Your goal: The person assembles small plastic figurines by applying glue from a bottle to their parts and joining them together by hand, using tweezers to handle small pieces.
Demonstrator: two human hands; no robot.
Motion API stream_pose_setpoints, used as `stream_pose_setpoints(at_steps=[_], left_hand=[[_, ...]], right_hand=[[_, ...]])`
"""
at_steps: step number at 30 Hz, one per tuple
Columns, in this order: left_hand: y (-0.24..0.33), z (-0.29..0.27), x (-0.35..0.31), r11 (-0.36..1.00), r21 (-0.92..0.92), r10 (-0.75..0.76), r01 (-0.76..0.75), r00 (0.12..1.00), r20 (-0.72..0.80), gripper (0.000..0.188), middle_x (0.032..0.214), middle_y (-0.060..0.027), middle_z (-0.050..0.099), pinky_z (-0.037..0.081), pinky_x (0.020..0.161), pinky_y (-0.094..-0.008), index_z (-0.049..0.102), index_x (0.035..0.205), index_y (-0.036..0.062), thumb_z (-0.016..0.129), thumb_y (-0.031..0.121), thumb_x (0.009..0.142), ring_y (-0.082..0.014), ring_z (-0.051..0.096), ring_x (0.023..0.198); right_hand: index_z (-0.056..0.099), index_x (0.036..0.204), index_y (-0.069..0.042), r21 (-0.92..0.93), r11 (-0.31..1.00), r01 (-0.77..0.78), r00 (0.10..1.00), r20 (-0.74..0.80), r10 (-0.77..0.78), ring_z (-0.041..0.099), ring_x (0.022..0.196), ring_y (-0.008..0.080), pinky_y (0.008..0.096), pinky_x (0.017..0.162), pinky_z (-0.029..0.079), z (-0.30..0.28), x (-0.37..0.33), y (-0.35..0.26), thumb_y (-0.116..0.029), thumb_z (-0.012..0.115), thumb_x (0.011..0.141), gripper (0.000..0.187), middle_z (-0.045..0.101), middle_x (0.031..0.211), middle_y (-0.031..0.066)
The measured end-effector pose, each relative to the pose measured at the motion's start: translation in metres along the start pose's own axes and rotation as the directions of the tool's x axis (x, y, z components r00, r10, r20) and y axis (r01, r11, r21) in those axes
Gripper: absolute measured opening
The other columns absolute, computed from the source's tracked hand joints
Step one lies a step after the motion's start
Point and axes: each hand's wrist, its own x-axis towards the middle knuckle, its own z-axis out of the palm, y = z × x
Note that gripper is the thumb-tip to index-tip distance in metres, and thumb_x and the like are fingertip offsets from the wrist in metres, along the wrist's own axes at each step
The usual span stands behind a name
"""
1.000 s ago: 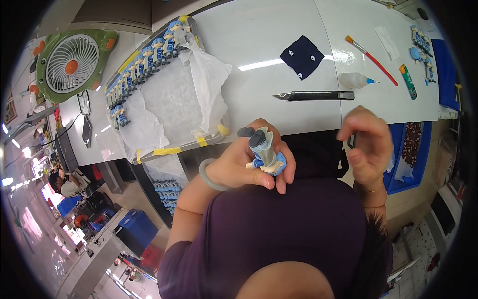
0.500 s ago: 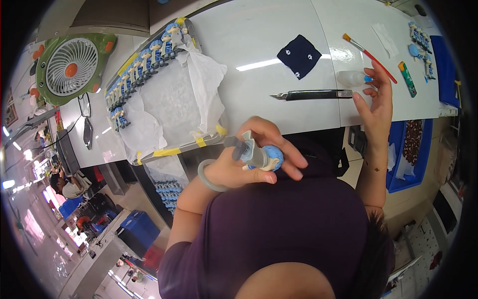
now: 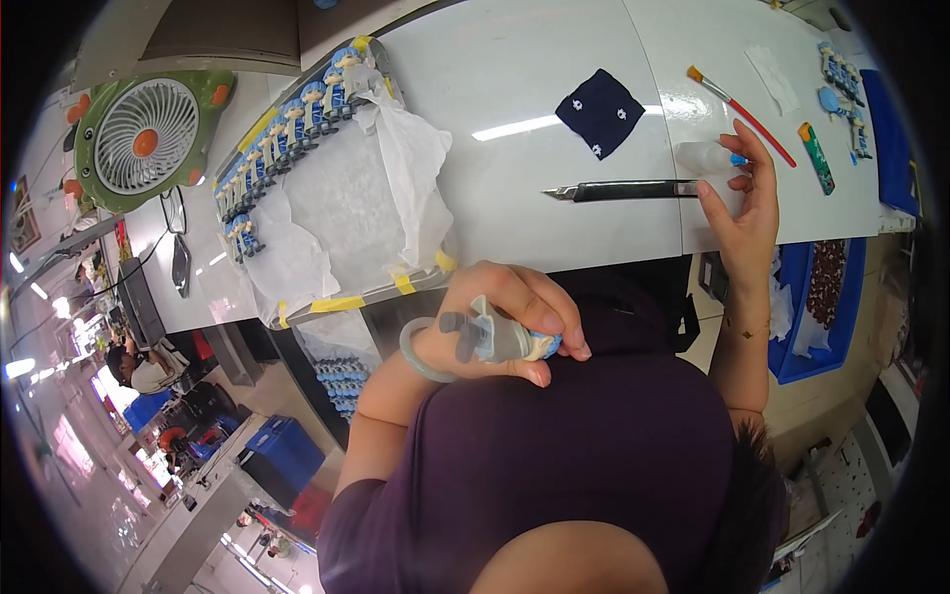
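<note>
Currently, left hand pinches small blue-haired plastic figurine sideways, off near edge of white worktop; grip covers head end, apparently for steadiness, feet projecting. Right hand half-spread at translucent blue-tipped bottle; contact unclear.

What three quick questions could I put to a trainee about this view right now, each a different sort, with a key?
1. What is the left hand holding?

2. True or false: the dark cloth lies between the paper-lined tray and the red-handled brush.

3. Which of these is nearest the fingertips of the right hand?
A) the green fan
B) the blue-tipped bottle
C) the dark cloth

Key:
1. A blue-haired figurine.
2. True.
3. B.
</note>
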Motion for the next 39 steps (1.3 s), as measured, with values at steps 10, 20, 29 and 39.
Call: stream_pose_setpoints(at_steps=[10, 20, 29, 39], left_hand=[[0.0, 0.002, -0.002, 0.997, -0.077, -0.028, 0.024, 0.998, -0.051, 0.033, 0.087, -0.0182, 0.058, 0.051, 0.06, -0.0295, 0.05, 0.092, 0.0033, 0.072, 0.007, 0.067, -0.0258, 0.062, 0.077], [0.009, 0.008, -0.009, 0.974, -0.114, -0.22, 0.197, 0.945, -0.243, 0.051, 0.087, -0.0139, 0.055, 0.052, 0.063, -0.0308, 0.049, 0.1, 0.002, 0.077, 0.014, 0.06, -0.0245, 0.061, 0.08], [0.014, 0.013, -0.008, 0.983, 0.024, -0.17, 0.185, 0.943, -0.286, 0.052, 0.083, -0.0113, 0.056, 0.051, 0.065, -0.0331, 0.049, 0.098, -0.001, 0.079, 0.014, 0.058, -0.0235, 0.06, 0.077], [0.016, 0.014, -0.012, 0.966, 0.063, -0.22, 0.25, 0.928, -0.301, 0.054, 0.084, -0.01, 0.056, 0.05, 0.065, -0.0313, 0.05, 0.097, -0.0038, 0.079, 0.017, 0.057, -0.022, 0.061, 0.075]], right_hand=[[0.048, 0.115, -0.008, -0.081, 0.997, 0.003, 1.0, 0.029, 0.0, 0.047, 0.094, 0.0148, 0.0255, 0.078, 0.035, 0.006, 0.004, -0.016, -0.014, 0.065, 0.068, 0.051, 0.055, 0.104, 0.0059], [0.059, 0.098, -0.007, 0.166, 0.96, 0.224, 0.949, 0.185, -0.254, 0.053, 0.079, 0.0208, 0.0282, 0.072, 0.043, 0.007, -0.003, -0.044, -0.004, 0.064, 0.067, 0.032, 0.054, 0.092, 0.0084], [0.063, 0.097, -0.01, -0.008, 0.896, 0.444, 0.877, 0.211, -0.432, 0.05, 0.081, 0.022, 0.0286, 0.067, 0.043, -0.004, -0.015, -0.078, 0.005, 0.063, 0.055, 0.045, 0.051, 0.09, 0.006], [0.066, 0.094, -0.015, -0.281, 0.694, 0.663, 0.746, 0.168, -0.644, 0.048, 0.085, 0.0197, 0.0279, 0.073, 0.039, -0.012, -0.012, -0.088, -0.009, 0.058, 0.061, 0.035, 0.052, 0.092, 0.0013]])
